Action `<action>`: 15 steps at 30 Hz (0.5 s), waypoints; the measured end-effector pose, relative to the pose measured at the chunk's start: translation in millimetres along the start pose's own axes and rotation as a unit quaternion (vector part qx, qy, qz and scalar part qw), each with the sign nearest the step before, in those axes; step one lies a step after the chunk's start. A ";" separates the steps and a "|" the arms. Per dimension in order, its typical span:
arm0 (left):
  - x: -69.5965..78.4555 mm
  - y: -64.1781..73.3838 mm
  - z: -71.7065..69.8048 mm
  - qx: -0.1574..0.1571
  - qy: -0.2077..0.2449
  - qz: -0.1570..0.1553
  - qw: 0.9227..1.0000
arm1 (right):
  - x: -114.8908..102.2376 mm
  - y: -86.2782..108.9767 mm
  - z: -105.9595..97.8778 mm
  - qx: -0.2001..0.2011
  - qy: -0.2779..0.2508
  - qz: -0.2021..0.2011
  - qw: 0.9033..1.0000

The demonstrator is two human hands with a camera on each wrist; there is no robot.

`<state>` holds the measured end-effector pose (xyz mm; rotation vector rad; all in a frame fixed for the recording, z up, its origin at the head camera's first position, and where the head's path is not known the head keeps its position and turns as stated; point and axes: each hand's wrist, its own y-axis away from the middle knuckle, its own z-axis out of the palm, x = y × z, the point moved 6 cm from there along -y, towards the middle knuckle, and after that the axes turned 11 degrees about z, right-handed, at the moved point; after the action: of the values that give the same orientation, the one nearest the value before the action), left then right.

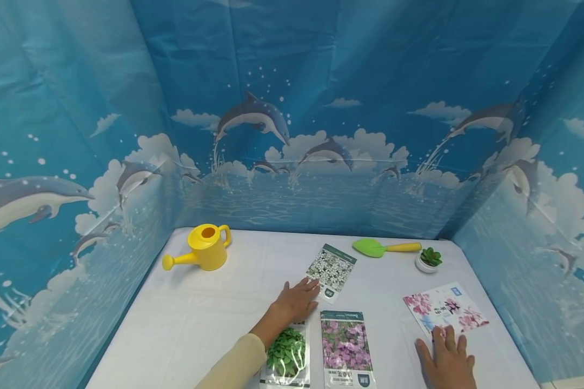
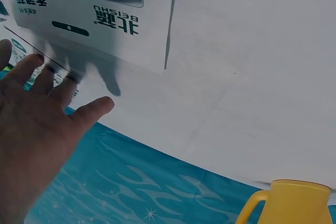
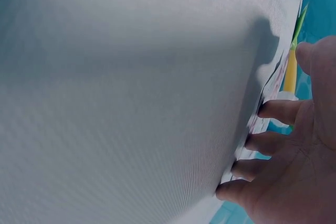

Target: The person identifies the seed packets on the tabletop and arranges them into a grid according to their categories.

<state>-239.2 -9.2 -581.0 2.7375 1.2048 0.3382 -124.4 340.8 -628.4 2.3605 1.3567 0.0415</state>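
Observation:
In the head view my left hand (image 1: 298,300) reaches forward with spread fingers, its fingertips at the lower left edge of the white-flower seed packet (image 1: 330,273). Under that forearm lies the green-leaf seed packet (image 1: 287,354), partly covered by it. A purple-flower seed packet (image 1: 345,346) lies just to the right. My right hand (image 1: 449,361) has its fingers extended, the tips at the near edge of the pink-blossom packet (image 1: 430,305). The right wrist view shows the same hand (image 3: 294,156) with nothing in its palm.
A yellow watering can (image 1: 209,251) stands at the back left. Along the back right lie a green trowel (image 1: 370,247) with a yellow handle and a small potted succulent (image 1: 428,260). Dolphin-print curtains (image 1: 292,200) border the white table (image 1: 175,324) at the back and sides.

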 end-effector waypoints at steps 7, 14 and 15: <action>-2.7 8.1 -4.1 0.017 -0.022 -0.025 0.999 | -0.7 0.3 -0.4 0.001 -0.003 0.000 1.000; -8.7 15.0 -2.8 0.049 -0.053 -0.049 0.996 | 0.3 0.4 -0.2 -0.001 -0.011 0.000 1.000; -9.1 15.9 -3.2 0.053 -0.057 -0.052 0.996 | 0.7 -0.2 0.2 -0.002 -0.011 0.004 1.000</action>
<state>-234.7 -26.5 -575.9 2.7247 1.3640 0.1088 -124.2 341.4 -628.7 2.3554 1.3365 0.0197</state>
